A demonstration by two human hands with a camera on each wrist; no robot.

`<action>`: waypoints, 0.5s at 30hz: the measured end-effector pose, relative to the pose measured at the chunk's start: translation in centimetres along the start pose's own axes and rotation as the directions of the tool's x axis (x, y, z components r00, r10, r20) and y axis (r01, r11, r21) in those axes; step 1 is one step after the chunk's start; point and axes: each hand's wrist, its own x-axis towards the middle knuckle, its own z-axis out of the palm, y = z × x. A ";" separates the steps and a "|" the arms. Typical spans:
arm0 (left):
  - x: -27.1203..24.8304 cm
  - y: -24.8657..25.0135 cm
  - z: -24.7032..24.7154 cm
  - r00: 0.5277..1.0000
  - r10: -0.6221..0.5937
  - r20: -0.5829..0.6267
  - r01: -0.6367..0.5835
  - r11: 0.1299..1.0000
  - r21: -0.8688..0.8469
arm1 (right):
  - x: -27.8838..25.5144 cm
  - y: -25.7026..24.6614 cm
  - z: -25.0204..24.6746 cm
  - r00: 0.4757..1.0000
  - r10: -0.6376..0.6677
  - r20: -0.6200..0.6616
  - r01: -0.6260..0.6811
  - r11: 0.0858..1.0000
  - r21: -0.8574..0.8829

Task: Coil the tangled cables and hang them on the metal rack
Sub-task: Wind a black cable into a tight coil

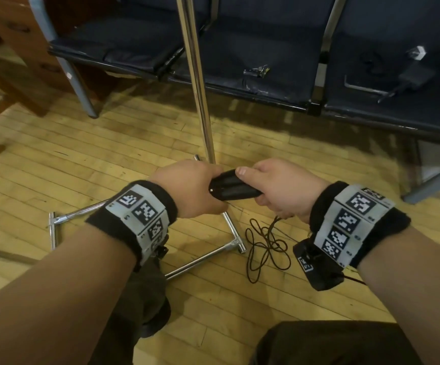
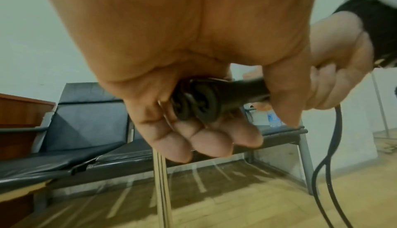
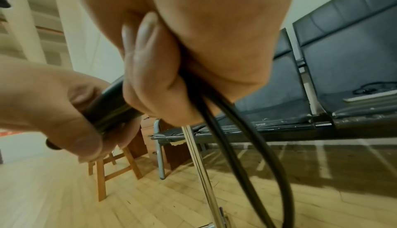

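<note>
Two black handles (image 1: 233, 189) of a thin black cable lie side by side, held level in front of me. My left hand (image 1: 190, 188) grips their left end, fingers curled under them (image 2: 204, 145). My right hand (image 1: 279, 188) grips the other end, thumb on top, and two cable strands (image 3: 236, 138) leave its fist downward. The rest of the cable (image 1: 266, 243) lies in loose tangled loops on the floor. The metal rack's chrome pole (image 1: 197, 80) rises just beyond my hands, and its tube base (image 1: 205, 259) lies below them.
A row of dark padded seats (image 1: 266, 48) stands behind the rack, with other cables (image 1: 255, 71) and a black adapter (image 1: 411, 72) on them. Wooden furniture (image 1: 3, 88) is at the far left. The floor is wood. My knees fill the bottom edge.
</note>
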 end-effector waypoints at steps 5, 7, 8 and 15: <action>-0.3 0.3 0.6 0.999 0.016 0.032 -0.019 0.995 0.101 | -0.1 0.2 0.3 0.999 -0.022 0.032 0.025 0.995 -0.098; -0.5 0.4 0.9 1.000 0.029 -0.012 -0.028 0.999 0.022 | 0.1 0.3 -0.2 0.999 -0.026 0.040 0.027 0.999 -0.030; -0.7 0.5 1.0 0.999 0.042 -0.032 -0.042 0.999 -0.018 | 0.1 0.2 -0.6 0.998 -0.035 0.049 0.035 0.999 0.003; -1.4 -0.2 0.6 0.996 0.082 0.036 -0.076 0.986 -0.146 | 0.3 1.3 -3.4 0.968 -0.209 -0.141 0.220 0.973 0.072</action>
